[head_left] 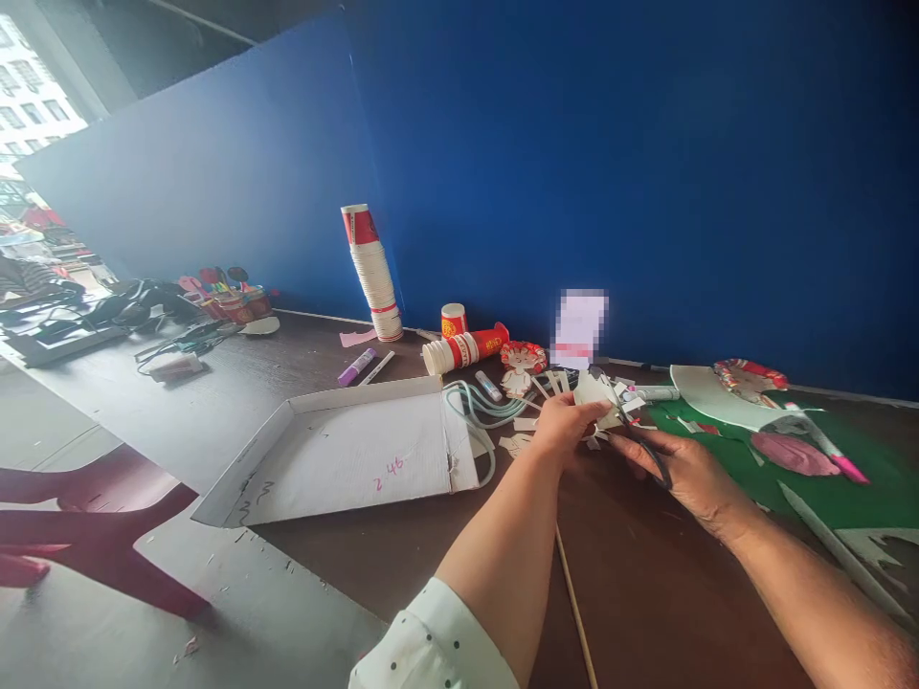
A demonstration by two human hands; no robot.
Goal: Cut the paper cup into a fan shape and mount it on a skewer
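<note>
Currently: Scissors Positioned at Paper Piece

The left hand (564, 423) grips a small off-white paper piece (592, 390) at its fingertips. The right hand (685, 474) grasps black-handled metal scissors (659, 465), blades directed at the paper piece; blade contact cannot be determined. Both hands are over the dark brown table (646, 584).

Surrounding items:
- Left of the left hand: shallow white cardboard tray (345, 435).
- Beyond the left hand: red-and-white paper cup stack (465, 352), lying sideways.
- Right of the right hand: white marker with pink cap (825, 448).
- Nearer than both hands: thin wooden stick (575, 605).
</note>
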